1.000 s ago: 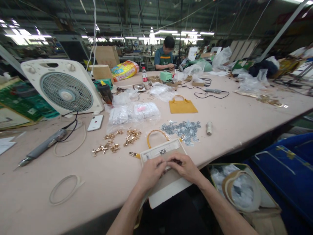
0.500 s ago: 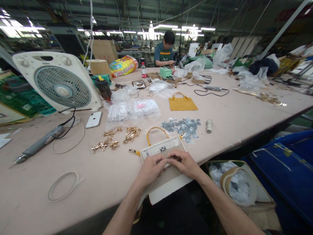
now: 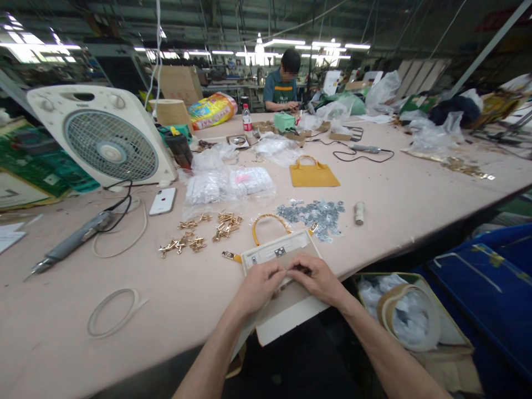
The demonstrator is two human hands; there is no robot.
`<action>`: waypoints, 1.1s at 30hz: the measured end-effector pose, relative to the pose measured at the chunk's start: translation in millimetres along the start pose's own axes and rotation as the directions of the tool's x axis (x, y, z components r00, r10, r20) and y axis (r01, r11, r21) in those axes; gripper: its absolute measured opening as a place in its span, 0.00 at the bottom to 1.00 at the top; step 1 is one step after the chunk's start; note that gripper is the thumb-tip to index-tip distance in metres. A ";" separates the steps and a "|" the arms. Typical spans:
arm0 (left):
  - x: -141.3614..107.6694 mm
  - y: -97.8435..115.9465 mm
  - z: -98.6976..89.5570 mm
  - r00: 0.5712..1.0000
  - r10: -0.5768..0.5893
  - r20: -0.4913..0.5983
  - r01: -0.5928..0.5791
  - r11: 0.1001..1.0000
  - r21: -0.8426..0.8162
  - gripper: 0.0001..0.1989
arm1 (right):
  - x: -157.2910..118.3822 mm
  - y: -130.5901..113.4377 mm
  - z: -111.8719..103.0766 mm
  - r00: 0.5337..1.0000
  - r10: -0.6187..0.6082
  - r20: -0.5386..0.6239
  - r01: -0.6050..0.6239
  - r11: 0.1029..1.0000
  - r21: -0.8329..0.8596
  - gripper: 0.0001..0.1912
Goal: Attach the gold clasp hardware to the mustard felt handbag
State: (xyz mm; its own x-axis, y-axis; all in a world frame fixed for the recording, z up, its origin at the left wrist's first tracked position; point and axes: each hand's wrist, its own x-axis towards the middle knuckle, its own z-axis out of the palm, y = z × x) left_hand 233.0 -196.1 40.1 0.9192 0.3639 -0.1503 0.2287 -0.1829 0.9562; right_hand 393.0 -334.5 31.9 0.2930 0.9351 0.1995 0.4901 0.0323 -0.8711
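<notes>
Grip: fingertips drawn together on both sides, left hand (image 3: 260,285) and right hand (image 3: 313,274) nearly meeting nose to nose; whatever they pinch is too small and shaded to tell.
Working spot: right over the cream bag piece with its raised rim (image 3: 266,252), and here a light, two-sided pinch suits best, wrists low so nothing small gets away.
Bag piece: at the table's near edge, tilted a little, with the pale flap (image 3: 286,321) reaching past that edge towards the lap; a flap hanging like that could tug the work askew, so the heels of the hands do well to steady it.
Metal plate: the small square silver plate with holes (image 3: 280,252) sits just beyond the fingers, in plain sight, a handy mark for lining up by eye.
Handle: the arched mustard-yellow handle (image 3: 270,216) lies beyond the rim, its gold-fitted tabs (image 3: 230,255) out to the sides, well placed away from the fingertips.
Parts: gold metal fittings (image 3: 226,226) to the left, thin silver-grey metal plates (image 3: 316,215) to the right, both near; a sleeve-light reach avoids scattering them.
Tool: the grey pen-shaped power driver (image 3: 77,235) lies far left, tip pointing outward.
</notes>
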 end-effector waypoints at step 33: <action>-23.6 -7.3 -3.6 0.967 0.253 -0.025 -0.238 0.937 0.256 0.12 | 44.4 -17.9 -16.4 0.994 -0.099 0.040 0.103 0.988 -0.119 0.07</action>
State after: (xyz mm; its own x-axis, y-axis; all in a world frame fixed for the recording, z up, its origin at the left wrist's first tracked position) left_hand 208.5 -200.1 37.5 0.9387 0.3289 0.1029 0.0772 -0.4917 0.8673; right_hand 410.7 -299.4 63.7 0.2104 0.9406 0.2666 0.6116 0.0861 -0.7864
